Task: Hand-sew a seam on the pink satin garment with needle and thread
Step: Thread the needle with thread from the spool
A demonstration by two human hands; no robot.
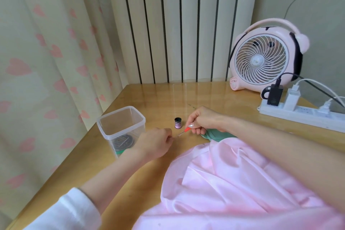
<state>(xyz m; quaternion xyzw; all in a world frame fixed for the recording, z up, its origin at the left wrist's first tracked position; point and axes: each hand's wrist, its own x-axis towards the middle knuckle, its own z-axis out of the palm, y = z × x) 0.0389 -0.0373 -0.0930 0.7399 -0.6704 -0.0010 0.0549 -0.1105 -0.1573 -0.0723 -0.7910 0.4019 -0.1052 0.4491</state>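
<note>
Two bare hands meet over a wooden tabletop (168,97), just on the person's side of a small thread spool (177,123) that stands upright. The right hand (202,120), beside the spool to its right, grips a small red-handled tool (183,130). The tool's long axis slants down and leftward, and its thin metal tip reaches the fingertips of the left hand (158,143). That hand sits left of the spool with its fingers curled and thumb and forefinger together. Whether they pinch a needle or a thread end is too fine to tell.

The pink satin garment (233,183) lies heaped nearer the person, right of the spool, under the right forearm, with neither hand on it. Sewing looks not yet begun; this seems to be threading. The next move likely depends on keeping tip and fingertips lined up.
</note>
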